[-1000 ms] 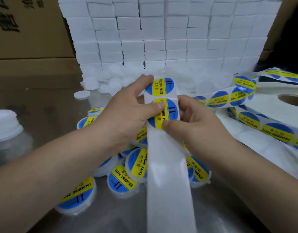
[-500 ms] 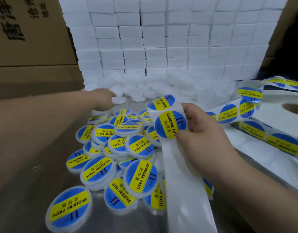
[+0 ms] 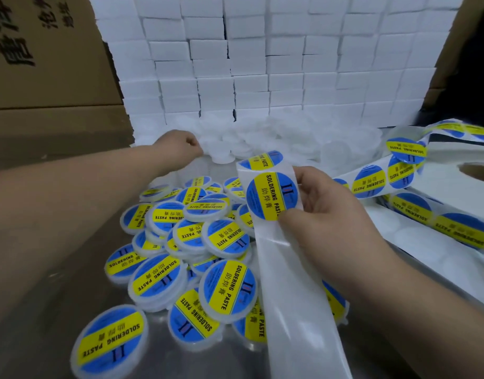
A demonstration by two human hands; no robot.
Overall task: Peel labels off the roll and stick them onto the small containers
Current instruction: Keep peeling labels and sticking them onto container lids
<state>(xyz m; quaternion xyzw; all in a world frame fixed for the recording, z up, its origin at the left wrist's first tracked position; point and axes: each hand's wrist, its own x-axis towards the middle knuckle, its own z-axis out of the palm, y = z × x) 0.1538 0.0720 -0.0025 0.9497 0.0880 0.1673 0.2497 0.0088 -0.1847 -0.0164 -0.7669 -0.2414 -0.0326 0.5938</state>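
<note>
White label strip (image 3: 287, 283) pinched in right hand (image 3: 331, 214); left hand (image 3: 178, 144) fingers hidden, grip unclear.

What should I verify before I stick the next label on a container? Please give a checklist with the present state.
1. Grip: right hand pinches label strip: ok.
2. Front label uncreased: ok.
3. Front label peeled from the backing: not ok, it lies flat on it.
4. Container held: left hand is at the white containers, fingers hidden: cannot tell.
</note>
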